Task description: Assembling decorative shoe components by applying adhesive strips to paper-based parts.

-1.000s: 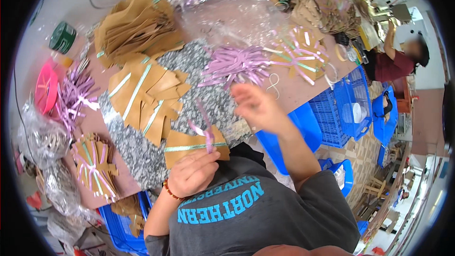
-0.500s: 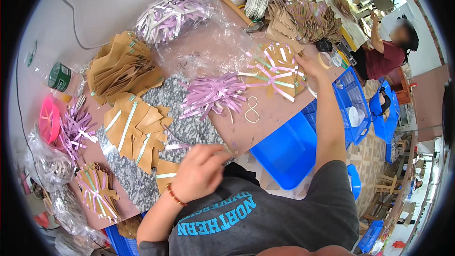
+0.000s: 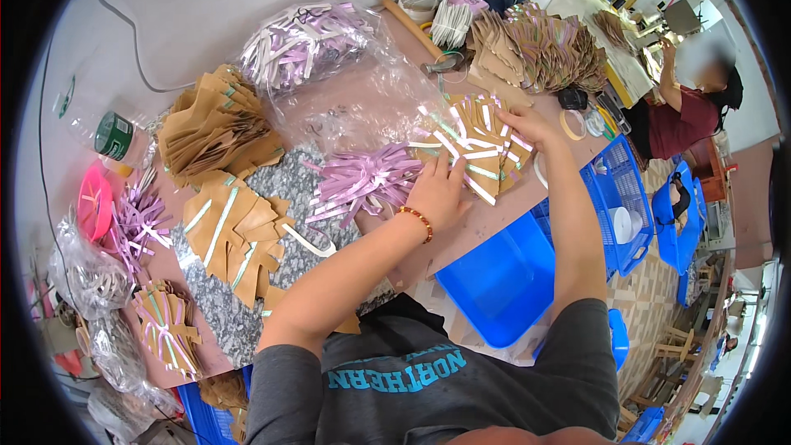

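On the table in front of me lies a fan of brown cut pieces (image 3: 482,166) crossed by white, lilac and green strips. My right hand (image 3: 530,127) grips its right edge. My left hand (image 3: 438,196) reaches to its lower left side, palm down, its fingers stretched out over the strip ends and slightly apart. Just left of that hand is a bundle of lilac strips (image 3: 362,175). Nearer my left forearm, overlapping brown pieces (image 3: 235,231) with green-and-white stripes lie on a speckled stone slab (image 3: 288,169). A loose white strip (image 3: 311,241) curves beside them.
Clear plastic film (image 3: 346,107) and a heap of strips (image 3: 301,41) lie behind. Brown stacks (image 3: 216,128) stand left, others (image 3: 548,49) at the back. A blue tub (image 3: 503,280) and blue basket (image 3: 614,198) sit at right. Another person (image 3: 680,115) works farther right.
My left hand has moved up and right from near my body to the fan of pieces. The figure-eight loop that lay there no longer shows. A loose strip by the brown pieces has shifted.
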Tool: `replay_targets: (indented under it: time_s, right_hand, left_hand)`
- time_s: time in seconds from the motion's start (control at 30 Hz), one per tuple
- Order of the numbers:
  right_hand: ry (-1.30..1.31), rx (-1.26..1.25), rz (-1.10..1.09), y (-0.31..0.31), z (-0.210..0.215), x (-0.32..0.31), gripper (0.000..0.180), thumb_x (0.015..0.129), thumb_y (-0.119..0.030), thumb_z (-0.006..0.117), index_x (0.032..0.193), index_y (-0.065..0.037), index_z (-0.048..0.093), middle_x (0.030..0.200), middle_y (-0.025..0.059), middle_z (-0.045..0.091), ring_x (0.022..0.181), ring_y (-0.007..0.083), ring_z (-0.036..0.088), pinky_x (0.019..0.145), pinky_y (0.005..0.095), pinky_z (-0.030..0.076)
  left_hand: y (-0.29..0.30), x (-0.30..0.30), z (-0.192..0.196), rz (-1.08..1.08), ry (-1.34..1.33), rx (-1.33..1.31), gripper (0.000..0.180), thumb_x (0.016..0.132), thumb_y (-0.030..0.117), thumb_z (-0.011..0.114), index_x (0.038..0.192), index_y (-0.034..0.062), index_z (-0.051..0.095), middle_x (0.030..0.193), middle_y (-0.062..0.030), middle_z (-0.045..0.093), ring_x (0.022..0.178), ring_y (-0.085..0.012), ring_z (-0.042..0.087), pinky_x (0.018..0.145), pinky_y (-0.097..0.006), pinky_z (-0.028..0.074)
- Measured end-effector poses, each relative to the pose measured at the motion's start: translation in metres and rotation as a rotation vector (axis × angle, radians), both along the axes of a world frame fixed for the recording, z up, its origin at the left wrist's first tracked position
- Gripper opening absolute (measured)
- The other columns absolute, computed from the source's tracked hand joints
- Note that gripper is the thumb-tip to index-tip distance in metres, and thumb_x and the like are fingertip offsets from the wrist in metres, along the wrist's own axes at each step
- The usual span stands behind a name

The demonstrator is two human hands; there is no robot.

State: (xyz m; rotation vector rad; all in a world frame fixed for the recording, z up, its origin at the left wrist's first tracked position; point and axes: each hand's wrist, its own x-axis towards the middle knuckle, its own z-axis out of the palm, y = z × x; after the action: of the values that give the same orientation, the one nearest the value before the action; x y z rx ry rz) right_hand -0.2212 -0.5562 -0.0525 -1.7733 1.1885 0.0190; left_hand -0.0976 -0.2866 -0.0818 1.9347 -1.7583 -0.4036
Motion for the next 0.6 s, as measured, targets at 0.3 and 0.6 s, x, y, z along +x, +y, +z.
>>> replay_targets:
  time_s: [0.3, 0.6]
  right_hand:
    - [-0.324, 0.307, 0.333, 0.029, 0.027, 0.017, 0.088, 0.078, -0.040, 0.084, 0.142, 0.003, 0.041, 0.131, 0.0130, 0.059, 0.116, 0.0181, 0.060, 0.098, 0.0312, 0.049]
    - [-0.396, -0.144, 0.175, 0.062, 0.015, -0.004, 0.092, 0.062, -0.011, 0.087, 0.141, 0.003, 0.043, 0.139, 0.0116, 0.053, 0.130, 0.0223, 0.050, 0.107, 0.0331, 0.042]
  left_hand:
    - [-0.021, 0.020, -0.014, -0.170, 0.042, -0.092, 0.088, 0.078, 0.034, 0.077, 0.148, 0.0026, 0.034, 0.152, -0.0281, 0.032, 0.140, -0.0439, 0.034, 0.116, -0.045, 0.032]
    - [-0.005, 0.021, -0.010, -0.145, 0.196, -0.232, 0.072, 0.078, 0.021, 0.075, 0.141, 0.0026, 0.043, 0.151, -0.0260, 0.035, 0.137, -0.0434, 0.038, 0.114, -0.047, 0.034]
